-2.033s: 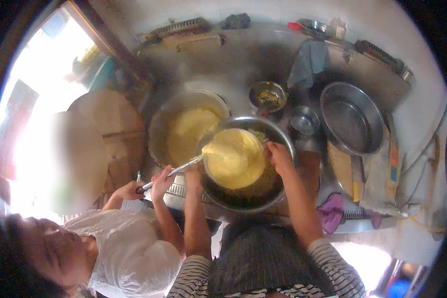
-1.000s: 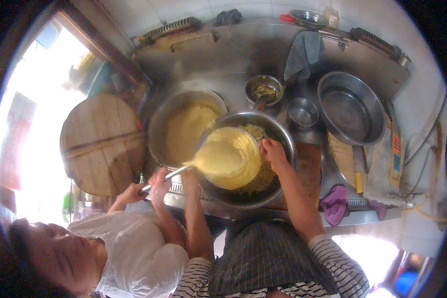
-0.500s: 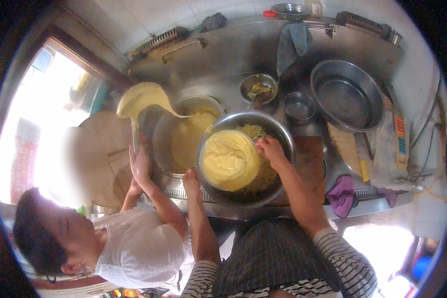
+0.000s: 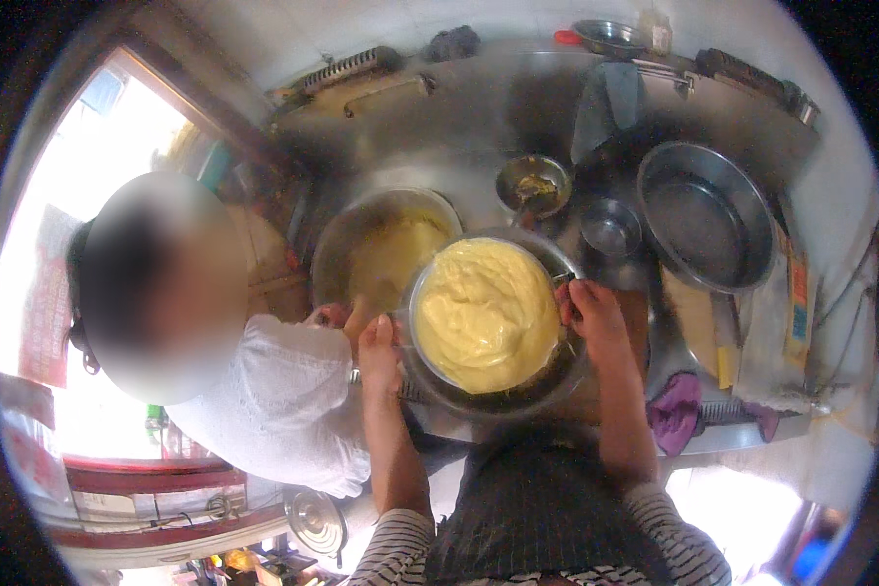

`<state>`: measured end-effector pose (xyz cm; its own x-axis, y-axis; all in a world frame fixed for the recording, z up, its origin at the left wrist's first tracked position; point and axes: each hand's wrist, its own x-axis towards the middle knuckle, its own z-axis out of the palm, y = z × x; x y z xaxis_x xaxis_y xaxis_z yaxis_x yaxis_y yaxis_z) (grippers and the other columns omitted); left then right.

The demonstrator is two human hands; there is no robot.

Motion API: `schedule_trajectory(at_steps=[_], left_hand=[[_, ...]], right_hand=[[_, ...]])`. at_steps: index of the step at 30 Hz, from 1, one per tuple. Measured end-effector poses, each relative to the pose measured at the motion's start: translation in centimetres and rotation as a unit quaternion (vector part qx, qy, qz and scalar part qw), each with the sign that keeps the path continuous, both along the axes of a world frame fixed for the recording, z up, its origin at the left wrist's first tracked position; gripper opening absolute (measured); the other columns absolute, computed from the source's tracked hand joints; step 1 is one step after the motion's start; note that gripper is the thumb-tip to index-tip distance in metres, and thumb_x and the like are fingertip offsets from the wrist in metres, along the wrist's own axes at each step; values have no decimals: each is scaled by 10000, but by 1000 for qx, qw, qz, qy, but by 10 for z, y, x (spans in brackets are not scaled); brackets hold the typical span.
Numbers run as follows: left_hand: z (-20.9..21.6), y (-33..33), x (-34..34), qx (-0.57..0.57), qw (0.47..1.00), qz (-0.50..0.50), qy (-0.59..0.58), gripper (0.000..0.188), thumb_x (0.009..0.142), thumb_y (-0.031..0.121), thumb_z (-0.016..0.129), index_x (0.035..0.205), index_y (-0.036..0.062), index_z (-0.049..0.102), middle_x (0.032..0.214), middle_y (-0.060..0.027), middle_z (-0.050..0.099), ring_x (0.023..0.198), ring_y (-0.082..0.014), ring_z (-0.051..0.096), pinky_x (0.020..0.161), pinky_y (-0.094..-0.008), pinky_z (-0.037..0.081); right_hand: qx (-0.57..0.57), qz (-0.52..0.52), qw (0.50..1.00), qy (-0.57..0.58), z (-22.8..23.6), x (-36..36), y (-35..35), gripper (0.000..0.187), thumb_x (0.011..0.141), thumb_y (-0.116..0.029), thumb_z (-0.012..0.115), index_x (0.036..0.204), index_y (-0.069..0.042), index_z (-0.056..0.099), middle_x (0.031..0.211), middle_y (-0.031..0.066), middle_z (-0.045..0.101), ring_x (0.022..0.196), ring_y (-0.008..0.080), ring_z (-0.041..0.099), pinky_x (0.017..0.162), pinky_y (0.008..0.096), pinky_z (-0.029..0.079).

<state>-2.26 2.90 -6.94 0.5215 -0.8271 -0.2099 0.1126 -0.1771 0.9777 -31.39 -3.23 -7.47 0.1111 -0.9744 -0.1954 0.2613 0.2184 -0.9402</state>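
Well, the round silver metal pot (image 4: 426, 363) of thick pale-yellow batter (image 4: 486, 314) is over the wide grey steel basin (image 4: 559, 376). R hand (image 4: 593, 313) is closed on its right side, L hand (image 4: 381, 352) curled tight at the left; exact hold's hidden. Prob. heavy w/ that load; pot's stiff, batter's soft & prob. slippery, so best grip = both sides, level, fingers off the batter.

The bowl (image 4: 486, 317) hid most of the basin's (image 4: 529, 398) inside, and the two covered part of the pot (image 4: 334, 249). A blur masked the co-worker's head (image 4: 156, 288). The food (image 4: 534, 187) in the pan (image 4: 508, 178) was too indistinct to name. The lower edge cut off the striped sleeves (image 4: 393, 547) and some clutter (image 4: 249, 566).
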Motion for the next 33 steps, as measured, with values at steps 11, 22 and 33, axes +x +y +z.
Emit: schedule_trajectory(at_steps=[11,22,33], left_hand=[[-104,-23,32,57,980,-9,-191,256,864,211,445,742,5,536,588,-24,473,550,-128,439,513,-284,364],[-87,-12,21,39,994,11,-102,262,870,221,464,765,5,571,613,-9,491,565,-114,438,512,-255,355],[-108,-13,31,7,994,110,-18,200,865,173,472,752,33,558,653,1,497,601,-108,436,540,-242,358]], right_hand=[[19,-19,980,199,-143,33,-37,271,861,-242,470,787,-11,590,618,43,564,571,141,515,561,283,406],[18,-1,995,101,-63,22,-28,269,863,-290,464,758,-68,573,567,-15,498,429,56,339,384,201,242],[67,21,983,168,-117,58,-59,296,851,-261,486,681,-29,554,576,26,535,524,122,484,497,280,366]])
